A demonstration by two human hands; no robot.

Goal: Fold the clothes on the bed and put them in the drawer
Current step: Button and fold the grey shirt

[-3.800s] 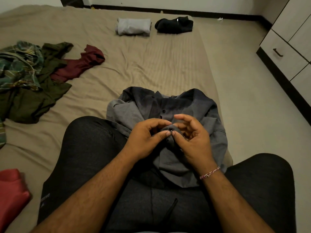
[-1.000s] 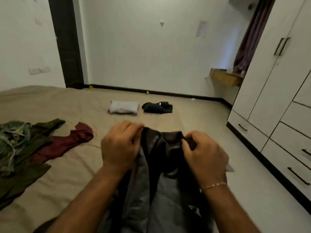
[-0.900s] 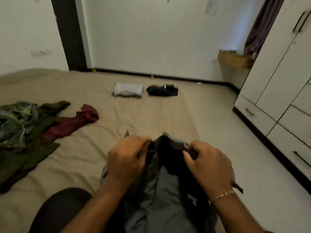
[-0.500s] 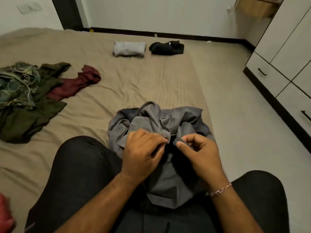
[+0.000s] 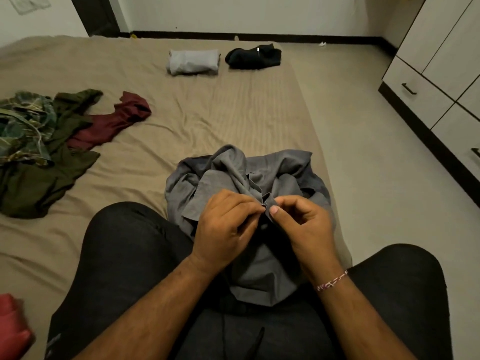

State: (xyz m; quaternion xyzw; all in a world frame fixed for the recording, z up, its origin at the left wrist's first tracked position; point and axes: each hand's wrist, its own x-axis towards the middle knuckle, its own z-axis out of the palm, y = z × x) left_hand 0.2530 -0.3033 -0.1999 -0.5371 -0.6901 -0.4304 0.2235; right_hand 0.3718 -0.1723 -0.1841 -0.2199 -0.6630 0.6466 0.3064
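Note:
A crumpled grey button shirt (image 5: 280, 170) lies in my lap and on the bed's near edge. My left hand (image 5: 223, 227) pinches the shirt's front edge, and my right hand (image 5: 304, 224) pinches the same edge from the other side, the fingertips meeting at a small button. A folded light grey garment (image 5: 193, 61) and a folded black garment (image 5: 253, 57) sit at the far end of the tan bed (image 5: 207, 113). Loose olive (image 5: 39, 175), maroon (image 5: 111, 123) and patterned green (image 5: 23, 126) clothes lie at the left.
A white cabinet with drawers and dark handles (image 5: 415, 92) stands at the right across a strip of floor (image 5: 368, 152). A red garment (image 5: 10, 328) shows at the lower left corner. My dark-trousered knees (image 5: 124, 245) flank the shirt.
A second ago I held the shirt up by its collar with both hands. It has come down into my lap, and both hands now pinch its front edge at a button.

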